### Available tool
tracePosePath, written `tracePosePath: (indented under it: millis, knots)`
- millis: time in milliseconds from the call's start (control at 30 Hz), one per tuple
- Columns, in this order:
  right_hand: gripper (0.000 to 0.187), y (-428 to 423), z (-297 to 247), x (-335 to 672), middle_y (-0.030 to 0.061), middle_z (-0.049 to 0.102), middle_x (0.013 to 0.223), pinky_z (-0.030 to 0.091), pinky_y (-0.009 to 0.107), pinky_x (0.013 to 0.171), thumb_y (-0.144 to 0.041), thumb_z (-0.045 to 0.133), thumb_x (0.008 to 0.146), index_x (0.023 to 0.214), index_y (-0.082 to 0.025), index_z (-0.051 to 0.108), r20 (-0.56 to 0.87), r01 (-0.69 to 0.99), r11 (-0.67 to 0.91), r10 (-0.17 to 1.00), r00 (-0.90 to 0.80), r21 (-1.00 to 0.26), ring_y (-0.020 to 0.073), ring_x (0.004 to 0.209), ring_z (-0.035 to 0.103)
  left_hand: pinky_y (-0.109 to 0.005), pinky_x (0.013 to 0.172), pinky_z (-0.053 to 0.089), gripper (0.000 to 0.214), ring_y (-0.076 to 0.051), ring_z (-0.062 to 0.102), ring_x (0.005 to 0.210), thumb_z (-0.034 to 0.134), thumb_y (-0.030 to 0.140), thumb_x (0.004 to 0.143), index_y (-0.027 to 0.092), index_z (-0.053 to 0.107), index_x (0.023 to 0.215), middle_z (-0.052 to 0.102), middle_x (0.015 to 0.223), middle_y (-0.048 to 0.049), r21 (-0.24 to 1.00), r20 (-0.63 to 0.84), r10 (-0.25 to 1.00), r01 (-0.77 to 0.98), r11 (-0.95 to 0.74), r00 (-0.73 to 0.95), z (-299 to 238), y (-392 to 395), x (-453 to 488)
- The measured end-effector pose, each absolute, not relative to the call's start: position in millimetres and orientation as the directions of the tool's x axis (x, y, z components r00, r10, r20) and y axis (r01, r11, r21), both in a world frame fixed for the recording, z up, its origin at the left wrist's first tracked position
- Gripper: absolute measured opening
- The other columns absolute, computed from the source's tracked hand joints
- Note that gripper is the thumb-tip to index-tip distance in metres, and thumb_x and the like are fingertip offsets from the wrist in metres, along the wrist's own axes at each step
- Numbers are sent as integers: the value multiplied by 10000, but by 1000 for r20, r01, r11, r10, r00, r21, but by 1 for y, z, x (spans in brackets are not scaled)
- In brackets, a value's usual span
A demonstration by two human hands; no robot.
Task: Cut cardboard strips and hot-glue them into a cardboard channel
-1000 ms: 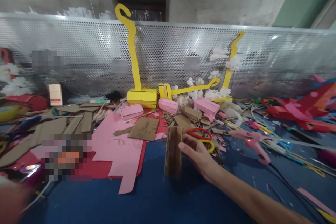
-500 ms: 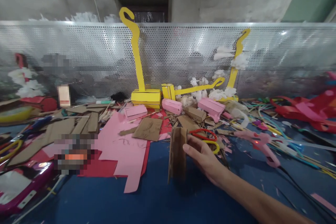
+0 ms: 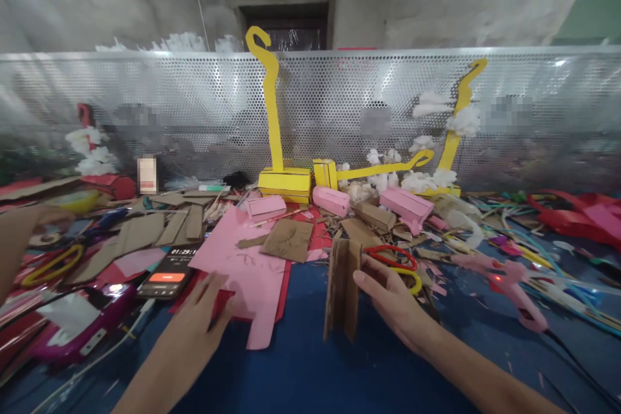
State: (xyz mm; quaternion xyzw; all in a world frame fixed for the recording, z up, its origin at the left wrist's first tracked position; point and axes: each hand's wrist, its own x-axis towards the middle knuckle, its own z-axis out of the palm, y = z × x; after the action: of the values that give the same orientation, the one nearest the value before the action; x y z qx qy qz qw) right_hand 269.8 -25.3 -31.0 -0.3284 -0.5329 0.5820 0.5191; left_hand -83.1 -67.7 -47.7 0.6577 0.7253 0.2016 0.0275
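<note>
My right hand (image 3: 391, 301) holds a folded brown cardboard piece (image 3: 342, 290) upright on the blue table (image 3: 301, 369), fingers wrapped round its right side. My left hand (image 3: 206, 307) lies flat with fingers stretched out on the near edge of a pink paper sheet (image 3: 247, 268), which overlaps a red sheet. Red and yellow scissors (image 3: 395, 262) lie just behind my right hand.
A phone (image 3: 169, 268) with a running timer lies left of the pink paper. Cardboard scraps (image 3: 145, 233), pink boxes (image 3: 405, 204), yellow hook-shaped models (image 3: 279, 155) and a pink glue gun (image 3: 509, 284) crowd the table. A perforated metal screen (image 3: 194, 110) closes the back.
My left hand has come into view and landed on the pink paper. The view has shifted left, showing the phone. My right hand still holds the cardboard upright.
</note>
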Motion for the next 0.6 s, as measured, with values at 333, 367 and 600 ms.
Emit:
tracePosePath:
  millis: [333,367,600]
  knots:
    - [342,-28,-30,271,54,730,1197,453,430,1080,-462,789,872,1159,-287,726,148,-237,90,959,-242,-967,267,1167,628,-485,1037,490,523,-383,616,1258,334,468,1023,132,516,1380,607,1409,-193,114,370,913,984,140,-173,-2,-63,-105]
    - [353,-28,-30,271,57,731,1196,459,435,1075,-465,794,865,1161,-285,725,146,-236,88,959,-241,-968,271,1162,631,-520,1009,492,600,-432,611,1238,360,490,1006,80,458,1432,595,1398,-238,32,400,895,979,202,-198,0,-60,-116]
    - [422,-27,-32,272,67,749,1168,489,441,1044,-492,837,814,1157,-268,735,131,-238,79,968,-214,-968,278,1112,666,-512,790,533,670,-467,703,1014,362,432,985,29,322,1518,575,1344,-301,-97,249,930,949,301,-269,2,-44,-148]
